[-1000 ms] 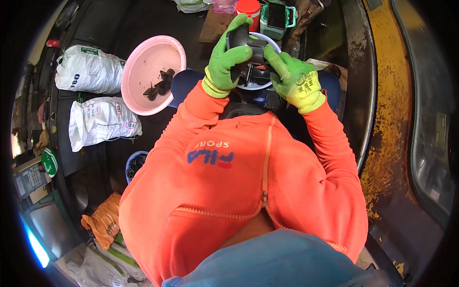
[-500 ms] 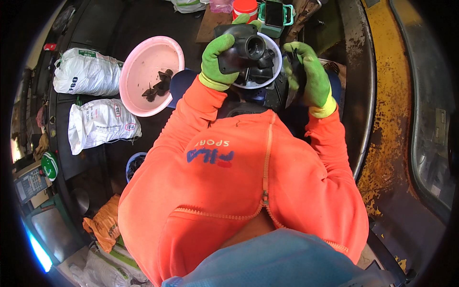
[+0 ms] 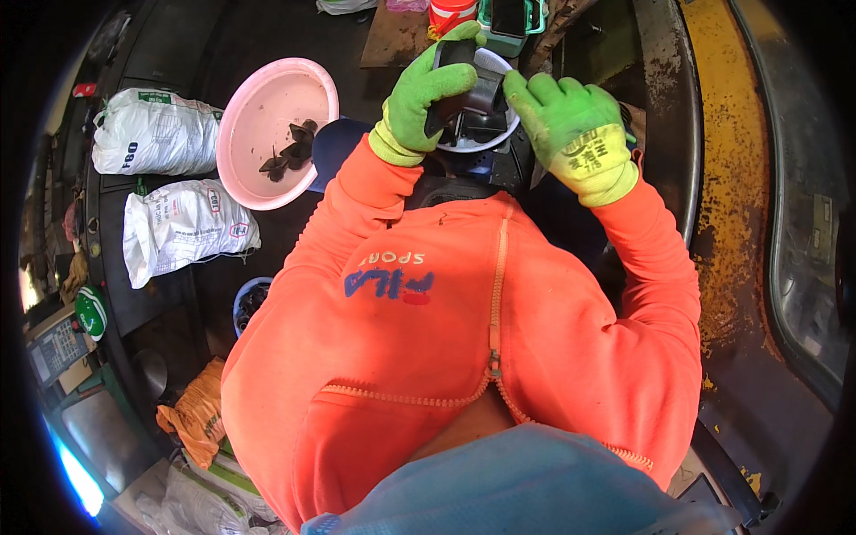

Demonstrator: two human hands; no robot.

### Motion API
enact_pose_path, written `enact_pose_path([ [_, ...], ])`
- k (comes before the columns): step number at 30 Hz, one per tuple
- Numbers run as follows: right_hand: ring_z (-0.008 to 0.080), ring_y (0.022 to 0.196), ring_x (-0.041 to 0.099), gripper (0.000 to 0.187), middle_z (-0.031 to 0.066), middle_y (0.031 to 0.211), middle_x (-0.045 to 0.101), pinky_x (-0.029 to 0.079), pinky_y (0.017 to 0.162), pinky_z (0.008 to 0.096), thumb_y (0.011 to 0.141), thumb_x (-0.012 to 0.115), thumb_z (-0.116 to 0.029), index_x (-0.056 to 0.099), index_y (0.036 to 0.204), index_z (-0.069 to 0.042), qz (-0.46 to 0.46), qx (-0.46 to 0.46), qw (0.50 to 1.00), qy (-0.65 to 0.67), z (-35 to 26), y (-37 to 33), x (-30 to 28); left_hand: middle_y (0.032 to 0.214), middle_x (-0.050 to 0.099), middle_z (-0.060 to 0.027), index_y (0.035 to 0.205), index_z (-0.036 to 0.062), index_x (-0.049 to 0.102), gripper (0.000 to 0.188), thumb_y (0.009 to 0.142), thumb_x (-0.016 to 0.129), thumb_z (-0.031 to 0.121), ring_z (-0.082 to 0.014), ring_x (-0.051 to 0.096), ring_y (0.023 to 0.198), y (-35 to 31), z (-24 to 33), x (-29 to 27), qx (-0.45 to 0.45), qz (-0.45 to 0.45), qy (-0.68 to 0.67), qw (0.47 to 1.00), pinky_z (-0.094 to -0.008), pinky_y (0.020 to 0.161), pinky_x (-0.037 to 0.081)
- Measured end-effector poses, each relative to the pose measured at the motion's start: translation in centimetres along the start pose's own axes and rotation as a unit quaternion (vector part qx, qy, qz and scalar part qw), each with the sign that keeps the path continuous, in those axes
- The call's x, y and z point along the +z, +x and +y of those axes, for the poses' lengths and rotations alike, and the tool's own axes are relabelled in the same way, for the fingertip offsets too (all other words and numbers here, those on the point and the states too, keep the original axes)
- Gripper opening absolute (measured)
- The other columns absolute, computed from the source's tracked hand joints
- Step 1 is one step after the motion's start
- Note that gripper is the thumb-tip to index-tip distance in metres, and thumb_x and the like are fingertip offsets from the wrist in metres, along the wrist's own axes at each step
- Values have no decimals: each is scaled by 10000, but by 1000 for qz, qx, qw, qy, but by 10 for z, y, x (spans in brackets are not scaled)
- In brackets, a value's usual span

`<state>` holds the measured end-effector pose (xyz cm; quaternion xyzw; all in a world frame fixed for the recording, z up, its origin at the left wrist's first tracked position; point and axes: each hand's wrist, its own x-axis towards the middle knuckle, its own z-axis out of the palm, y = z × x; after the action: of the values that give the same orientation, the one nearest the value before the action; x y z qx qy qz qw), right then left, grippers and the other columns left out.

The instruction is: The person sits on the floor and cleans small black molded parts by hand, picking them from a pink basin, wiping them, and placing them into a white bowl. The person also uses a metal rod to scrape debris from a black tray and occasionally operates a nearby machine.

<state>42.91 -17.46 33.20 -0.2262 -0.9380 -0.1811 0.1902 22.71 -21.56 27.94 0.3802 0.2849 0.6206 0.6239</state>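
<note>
My left hand (image 3: 426,89), in a green glove with a yellow cuff, grips a black plastic housing (image 3: 484,93) with a flat flange and a round tube-like port. It is held over a pale bowl (image 3: 471,148) in which other black pieces show. To the right of the housing is my right hand (image 3: 571,111), gloved alike, back upward and fingers stretched apart. Its index fingertip is at the port; whether it touches cannot be seen. The right palm is hidden.
On the left stands a pink basin (image 3: 234,143) with several dark finned pieces (image 3: 291,153) inside. Two white sacks (image 3: 159,132) lie beyond it. A red container (image 3: 452,14) and a teal box (image 3: 505,41) sit at the far side. A rusty yellow metal edge (image 3: 713,205) runs along the right.
The left hand has turned the housing, so its port faces right. My right hand has moved left toward it, its back now upward; the dark thin thing seen there is out of sight.
</note>
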Motion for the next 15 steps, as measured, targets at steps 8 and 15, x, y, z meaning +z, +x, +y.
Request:
enact_pose_path([
  [8,229,673,596,338,44,772,542,477,560,364,794,658,-133,612,1128,-112,13,35,996,84,8,3,-10,1322,531,-143,1398,-5,413,563,889,545,196,-263,548,1189,1,-10,-3,-14,19,-141,990,-394,1020,444],
  [15,203,670,593,347,28,773,539,478,557,349,776,653,-134,616,1121,-119,-18,9,999,36,3,2,-6,1320,536,-153,1395,-9,415,562,891,553,198,-274,564,1174,2,-7,0,0,23,-112,993,-406,999,467],
])
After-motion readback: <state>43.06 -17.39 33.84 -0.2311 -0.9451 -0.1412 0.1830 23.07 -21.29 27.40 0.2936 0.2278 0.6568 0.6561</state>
